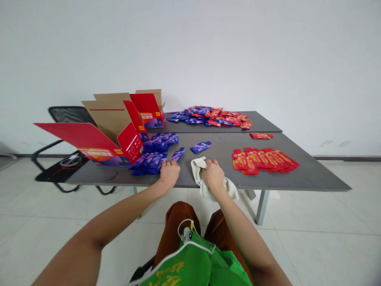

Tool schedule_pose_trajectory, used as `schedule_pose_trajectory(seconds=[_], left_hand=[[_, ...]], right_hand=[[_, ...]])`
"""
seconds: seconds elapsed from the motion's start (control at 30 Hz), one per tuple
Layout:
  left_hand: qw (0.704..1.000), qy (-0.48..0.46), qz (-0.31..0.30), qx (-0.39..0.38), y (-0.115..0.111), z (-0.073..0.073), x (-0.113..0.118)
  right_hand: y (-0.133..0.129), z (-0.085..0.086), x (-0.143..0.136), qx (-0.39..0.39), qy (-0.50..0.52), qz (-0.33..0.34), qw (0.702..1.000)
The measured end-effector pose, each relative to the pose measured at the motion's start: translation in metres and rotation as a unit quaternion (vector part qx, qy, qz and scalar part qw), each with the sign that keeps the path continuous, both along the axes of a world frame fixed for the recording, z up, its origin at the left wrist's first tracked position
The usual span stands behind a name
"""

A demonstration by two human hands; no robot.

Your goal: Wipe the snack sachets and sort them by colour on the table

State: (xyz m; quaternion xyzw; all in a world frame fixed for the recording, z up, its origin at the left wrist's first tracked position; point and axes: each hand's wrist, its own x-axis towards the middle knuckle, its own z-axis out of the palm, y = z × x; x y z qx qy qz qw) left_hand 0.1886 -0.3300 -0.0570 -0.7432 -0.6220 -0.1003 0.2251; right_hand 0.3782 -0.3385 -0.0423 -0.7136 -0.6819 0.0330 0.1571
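At the table's front edge, my left hand [170,173] has its fingers curled onto the near end of a blue sachet [178,154], whose far end sticks out past them. Right beside it lies a row of overlapping blue sachets [149,162], with another blue pile [162,141] behind. My right hand [213,174] is closed on a cream cloth [230,188], part of which hangs over the edge. Farther in, a single blue sachet [200,147] lies alone between the hands. Overlapping red sachets [264,160] lie in a row to the right.
Open red cartons [131,145] stand at the left, one more carton [151,113] behind them. A mixed heap of red and blue sachets [211,115] covers part of the back table. One red sachet [261,136] lies at right. A black chair [70,115] stands beyond the left edge.
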Motion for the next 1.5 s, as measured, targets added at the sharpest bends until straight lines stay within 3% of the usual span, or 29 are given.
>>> schedule_pose_trajectory(seconds=[0.17, 0.33, 0.5, 0.9, 0.97, 1.07, 1.13, 1.23, 1.37, 1.5], left_hand=[[0.988, 0.102, 0.054, -0.100, 0.005, 0.013, 0.028], [0.975, 0.093, -0.007, -0.203, 0.044, 0.034, 0.028], [0.975, 0.084, -0.026, -0.202, 0.064, 0.038, 0.015], [0.985, 0.062, 0.076, -0.141, 0.050, 0.027, -0.004], [0.992, 0.035, 0.079, -0.089, 0.052, 0.026, 0.006], [0.999, -0.024, 0.018, -0.039, 0.062, 0.026, 0.035], [0.996, -0.059, -0.013, -0.065, 0.072, 0.028, 0.055], [0.981, -0.077, -0.032, -0.172, 0.082, 0.038, 0.076], [0.966, -0.074, -0.023, -0.245, 0.067, 0.047, 0.079], [0.971, -0.075, 0.010, -0.228, 0.012, 0.031, 0.071]], right_hand=[[-0.001, 0.000, -0.002, 0.008, 0.007, -0.009, 1.000], [-0.007, -0.001, 0.000, 0.022, -0.005, -0.016, 1.000], [-0.014, -0.004, 0.005, 0.035, -0.010, -0.006, 0.999], [-0.011, -0.003, 0.007, 0.030, 0.003, 0.012, 0.999], [-0.009, -0.002, 0.008, 0.028, 0.016, 0.014, 0.999], [-0.004, 0.001, 0.012, 0.026, 0.063, 0.004, 0.998], [-0.001, 0.005, 0.018, 0.045, 0.106, -0.016, 0.993], [-0.001, 0.015, 0.034, 0.093, 0.159, -0.058, 0.981], [-0.006, 0.032, 0.052, 0.144, 0.180, -0.097, 0.968], [-0.005, 0.042, 0.046, 0.217, 0.170, -0.031, 0.961]])
